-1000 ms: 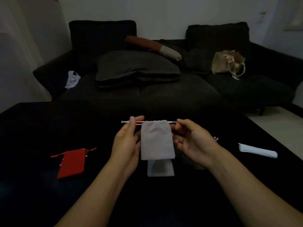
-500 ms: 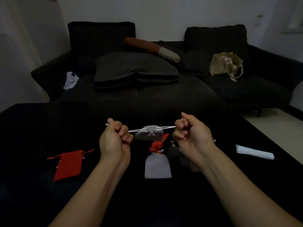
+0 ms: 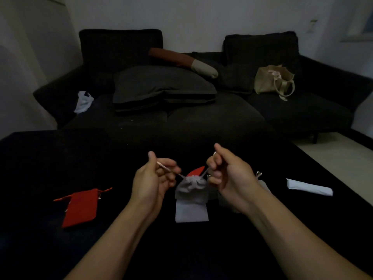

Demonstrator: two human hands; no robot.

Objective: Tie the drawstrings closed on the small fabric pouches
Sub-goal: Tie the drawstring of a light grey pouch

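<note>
A person's two bare hands hold a small grey pouch up between them, above a black table, its mouth gathered into tight puckers. The left hand has its fingers curled round one pale drawstring, which runs from the thumb and forefinger down and inward to the pouch's neck. The right hand grips the other drawstring in a curled fist, thumb pointing up, the cord slanting down to the same neck. The two cords form a shallow V with the pouch hanging at its low point, just beside both sets of knuckles.

Directly below the held pouch, nearer the person, another grey pouch lies flat on the table. A red tip of fabric shows just behind the gathered neck, between the hands; what it belongs to cannot be told. Well out from the left hand, a red pouch lies flat with its cords loose and its mouth ungathered. Partly hidden behind the right wrist lies another pale pouch with a small drawstring end showing. Farther out on that side rests a white folded wrapper.

Beyond the hands stands a dark sofa bearing a grey cushion, a beige tote bag and a white plastic bag.
</note>
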